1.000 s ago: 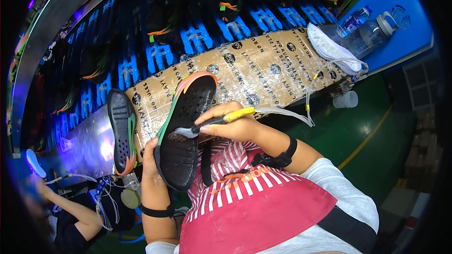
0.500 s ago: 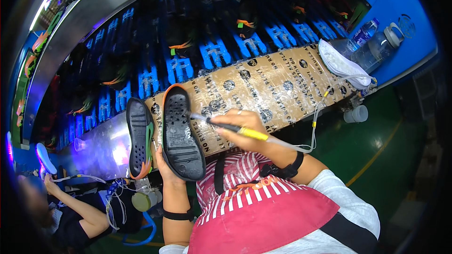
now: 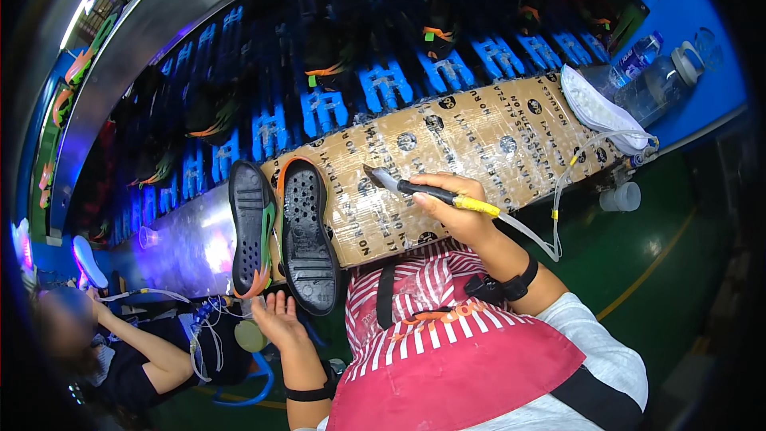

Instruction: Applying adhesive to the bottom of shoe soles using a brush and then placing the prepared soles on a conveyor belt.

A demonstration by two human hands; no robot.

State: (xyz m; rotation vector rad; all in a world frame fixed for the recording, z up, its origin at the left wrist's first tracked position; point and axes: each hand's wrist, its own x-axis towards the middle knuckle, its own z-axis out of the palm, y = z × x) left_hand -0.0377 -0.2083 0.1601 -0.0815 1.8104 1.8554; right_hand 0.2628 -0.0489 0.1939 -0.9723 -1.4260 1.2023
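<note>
Two black shoe soles lie side by side on the bench. The nearer-right sole (image 3: 309, 263) has rows of holes, an orange edge at its far end and a wet shine. Left of it is the other sole (image 3: 249, 215), edged in green and orange. My left hand (image 3: 279, 322) is open just below their near ends, palm up, holding nothing. In my right hand (image 3: 461, 206) is a glue brush (image 3: 427, 191) with a black and yellow handle, a hose running from its end. Its bristles point left over the cardboard (image 3: 479, 148), apart from the soles.
Blue racks (image 3: 387, 84) line the far side. A white pad (image 3: 597, 108), a water bottle (image 3: 638, 60) and a clear jug (image 3: 666, 80) sit at the right end. A white cup (image 3: 621, 197) hangs by the bench edge. A co-worker's arm (image 3: 155, 347) is at left.
My left hand has let go of the right-hand sole and drawn down, fingers spread. That sole now rests on the bench. The brush has moved right, away from the sole.
</note>
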